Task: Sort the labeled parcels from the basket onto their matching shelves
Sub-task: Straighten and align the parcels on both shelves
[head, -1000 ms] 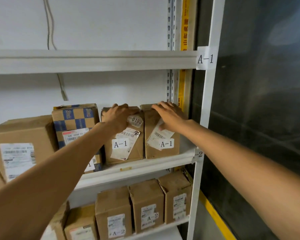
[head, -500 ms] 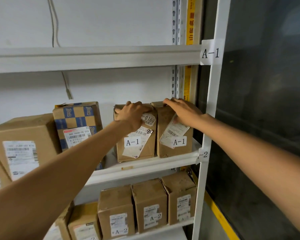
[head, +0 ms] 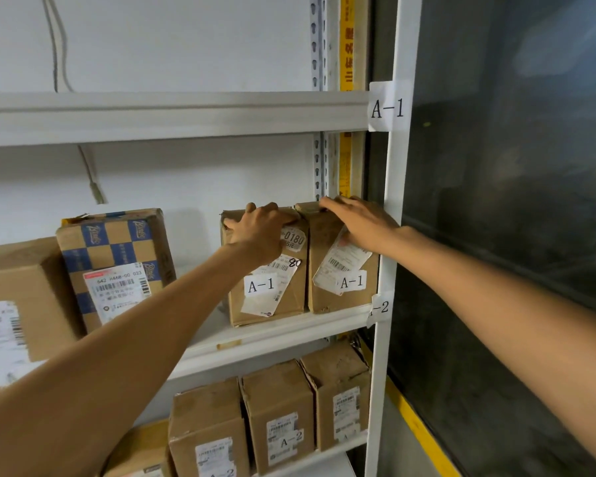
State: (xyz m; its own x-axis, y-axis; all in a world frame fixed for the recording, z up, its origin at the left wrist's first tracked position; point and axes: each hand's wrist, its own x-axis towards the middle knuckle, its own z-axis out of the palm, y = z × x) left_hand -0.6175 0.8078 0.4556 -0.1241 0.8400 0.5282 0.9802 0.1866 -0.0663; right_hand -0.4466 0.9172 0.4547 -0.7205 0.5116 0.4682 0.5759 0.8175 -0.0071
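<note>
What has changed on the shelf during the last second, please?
Both A-1 parcels slid right: the left parcel left the checkered box, the right parcel neared the shelf post. The left hand still grips, the right hand still rests on top.

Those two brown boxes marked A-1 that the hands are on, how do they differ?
The left A-1 parcel carries a 0180 sticker and a handwritten 80; the right A-1 parcel shows neither. The left hand curls its fingers over the left A-1 parcel's top edge; the right hand lies flatter across the right A-1 parcel's top. Both are upright brown cardboard boxes, side by side, each with a white A-1 tag.
</note>
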